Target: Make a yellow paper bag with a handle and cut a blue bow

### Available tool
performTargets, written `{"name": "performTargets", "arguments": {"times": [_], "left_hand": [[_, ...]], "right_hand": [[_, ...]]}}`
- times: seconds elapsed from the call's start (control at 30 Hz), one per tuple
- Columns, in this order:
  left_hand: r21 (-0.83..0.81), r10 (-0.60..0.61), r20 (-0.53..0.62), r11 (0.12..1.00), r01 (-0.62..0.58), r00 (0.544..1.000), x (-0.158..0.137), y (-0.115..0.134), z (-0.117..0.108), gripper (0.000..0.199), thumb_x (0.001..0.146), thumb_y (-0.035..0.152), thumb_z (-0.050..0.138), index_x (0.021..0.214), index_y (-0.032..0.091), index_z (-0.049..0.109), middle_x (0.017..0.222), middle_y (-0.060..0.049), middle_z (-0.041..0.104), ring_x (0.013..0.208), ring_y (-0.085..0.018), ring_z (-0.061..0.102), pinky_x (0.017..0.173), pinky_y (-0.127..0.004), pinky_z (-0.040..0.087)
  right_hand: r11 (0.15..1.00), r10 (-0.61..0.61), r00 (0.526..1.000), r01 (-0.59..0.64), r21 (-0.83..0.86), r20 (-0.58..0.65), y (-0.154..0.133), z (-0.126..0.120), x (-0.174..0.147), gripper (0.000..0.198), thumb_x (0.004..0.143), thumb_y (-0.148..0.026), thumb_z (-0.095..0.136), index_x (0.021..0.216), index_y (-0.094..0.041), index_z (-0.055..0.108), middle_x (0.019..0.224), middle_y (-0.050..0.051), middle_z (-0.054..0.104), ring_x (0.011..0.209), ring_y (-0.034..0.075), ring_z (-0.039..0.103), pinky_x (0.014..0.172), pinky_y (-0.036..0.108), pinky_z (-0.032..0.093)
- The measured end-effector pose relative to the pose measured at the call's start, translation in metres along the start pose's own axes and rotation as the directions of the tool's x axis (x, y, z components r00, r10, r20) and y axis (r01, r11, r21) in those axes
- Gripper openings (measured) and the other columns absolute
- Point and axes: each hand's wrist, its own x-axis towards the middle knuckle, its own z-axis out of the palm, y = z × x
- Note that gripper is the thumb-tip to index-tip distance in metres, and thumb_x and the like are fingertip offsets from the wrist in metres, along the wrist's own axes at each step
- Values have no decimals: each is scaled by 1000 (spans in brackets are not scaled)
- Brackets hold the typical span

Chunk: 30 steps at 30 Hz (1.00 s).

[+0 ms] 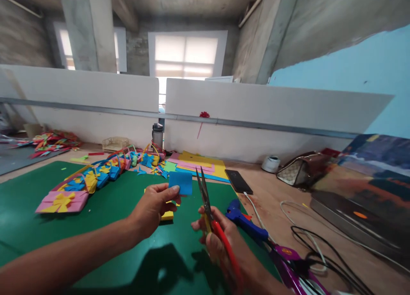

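Between the thumb and fingers of my left hand [153, 207] is a small blue square of paper [182, 184], held up above the green mat. My right hand [221, 239] grips a pair of scissors [205, 192] with red and yellow handles. The blades point up and away, slightly parted, just right of the blue paper and not touching it. Partly hidden behind my left hand, a yellow piece [167, 216] lies on the mat. A blue glue gun [245, 220] rests close to the right of my right hand.
A row of small paper baskets [65, 201] with bows stands on the green mat [118, 231] at left. Coloured sheets [198, 160], a phone [238, 182] and a bottle [157, 135] sit farther back. Cables [315, 243], purple scissors [290, 261] and a bag [299, 169] lie at right.
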Motion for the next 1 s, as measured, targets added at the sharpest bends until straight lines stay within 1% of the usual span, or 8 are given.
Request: {"name": "performTargets", "arguments": {"times": [0.07, 0.13, 0.37, 0.43, 0.6, 0.83, 0.93, 1.0], "left_hand": [[-16, -21, -2, 1000, 21, 1000, -1, -1, 5, 29, 61, 38, 79, 67, 13, 67, 61, -1, 62, 56, -10, 52, 53, -21, 40], [-30, -60, -3, 998, 60, 998, -3, -6, 9, 30, 60, 39, 79, 66, 12, 66, 61, -1, 62, 54, -9, 51, 52, -21, 38], [-15, -113, 55, 993, 114, 992, -5, -30, 12, 31, 62, 41, 77, 69, 12, 68, 65, -4, 64, 56, -9, 52, 51, -20, 38], [18, -97, 66, 995, 96, 993, -3, -34, 10, 31, 64, 41, 76, 71, 12, 68, 66, -4, 64, 55, -9, 51, 51, -20, 38], [45, -50, 80, 998, 47, 996, 0, -38, 8, 36, 68, 47, 72, 67, 12, 65, 53, 0, 55, 46, -8, 44, 47, -21, 34], [112, -40, 76, 993, 32, 996, 0, -40, 7, 36, 67, 47, 72, 62, 12, 64, 53, 0, 55, 47, -8, 44, 48, -21, 33], [131, -43, 76, 991, 33, 996, 3, -37, 5, 33, 64, 43, 75, 65, 12, 66, 53, 0, 56, 47, -8, 43, 49, -21, 33], [120, -62, 50, 991, 55, 997, 6, -30, 3, 32, 64, 43, 75, 64, 12, 65, 53, 1, 55, 46, -7, 44, 48, -21, 33]], "right_hand": [[999, -50, 995, 51, 6, -83, -8, 2, 8, 61, 58, -59, 75, 99, -22, 47, 81, 1, 59, 57, 12, 52, 50, 24, 41], [991, -117, 977, 126, 43, -179, -16, 6, 16, 57, 61, -51, 76, 101, -23, 46, 84, 1, 58, 65, 14, 55, 59, 27, 46], [983, -182, 924, 165, -78, -336, -27, 20, 25, 32, 70, -28, 66, 97, -22, 49, 69, -6, 49, 59, 11, 49, 54, 23, 43], [984, -174, 924, 147, -102, -341, -27, 20, 24, 31, 71, -26, 63, 99, -22, 49, 70, -5, 50, 59, 12, 50, 54, 24, 44], [986, -162, 934, 145, -76, -318, -22, 22, 22, 32, 73, -26, 60, 102, -21, 49, 73, -3, 50, 61, 13, 53, 59, 26, 47], [992, -121, 948, 108, -58, -293, -17, 20, 22, 32, 72, -24, 60, 101, -21, 50, 74, -3, 51, 63, 13, 54, 60, 26, 48], [993, -107, 954, 90, -71, -279, -20, 17, 21, 33, 73, -28, 61, 104, -21, 50, 75, -3, 52, 63, 13, 54, 60, 26, 48], [994, -82, 970, 62, -91, -227, -22, 15, 22, 39, 74, -35, 64, 108, -21, 50, 73, -3, 52, 62, 13, 53, 58, 26, 46]]}}
